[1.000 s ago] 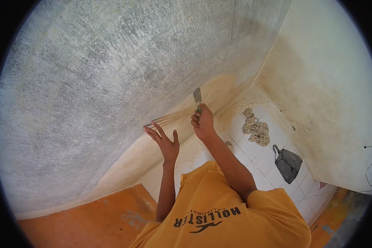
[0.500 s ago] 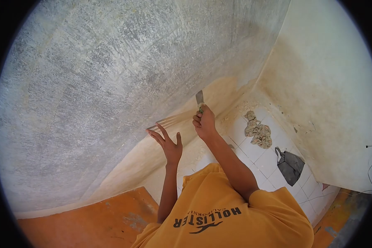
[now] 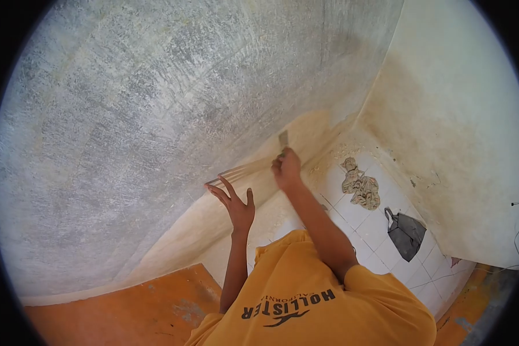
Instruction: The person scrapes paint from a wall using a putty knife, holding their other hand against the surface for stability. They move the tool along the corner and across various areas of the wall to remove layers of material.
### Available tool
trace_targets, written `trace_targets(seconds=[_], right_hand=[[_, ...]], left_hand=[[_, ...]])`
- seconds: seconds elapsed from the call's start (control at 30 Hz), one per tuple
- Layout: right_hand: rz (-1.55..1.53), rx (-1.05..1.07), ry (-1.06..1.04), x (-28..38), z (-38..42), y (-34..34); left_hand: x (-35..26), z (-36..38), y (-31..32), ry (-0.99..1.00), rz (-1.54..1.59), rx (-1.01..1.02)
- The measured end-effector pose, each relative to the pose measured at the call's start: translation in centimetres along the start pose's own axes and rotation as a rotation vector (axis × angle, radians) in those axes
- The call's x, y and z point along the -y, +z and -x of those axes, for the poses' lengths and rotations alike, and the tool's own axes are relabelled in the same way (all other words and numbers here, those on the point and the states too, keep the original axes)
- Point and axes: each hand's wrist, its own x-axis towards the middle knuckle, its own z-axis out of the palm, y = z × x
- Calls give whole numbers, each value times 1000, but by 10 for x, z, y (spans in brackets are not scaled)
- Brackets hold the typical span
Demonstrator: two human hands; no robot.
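plainly, the scraper juts past the right hand's curled fingers.

A: What bounded the room?

B: A large wall, mottled grey above and smooth cream along its lower edge, met a pale adjoining wall in a corner. Brown stains marked the latter's lower part.

A: And at ground level?

B: A floor of white square tiles lay beneath the corner. At lower left stood an orange surface, worn in patches.

A: The light?

B: It was soft and diffuse.
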Motion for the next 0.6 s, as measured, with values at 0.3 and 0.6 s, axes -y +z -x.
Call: trace_targets(seconds=[0.3, 0.6], right_hand=[[3, 65, 54, 15, -25, -19], [160, 133, -12, 34, 15, -4]], left_hand=[[9, 0, 5, -22, -67, 56], [8, -4, 12, -138, -115, 105]])
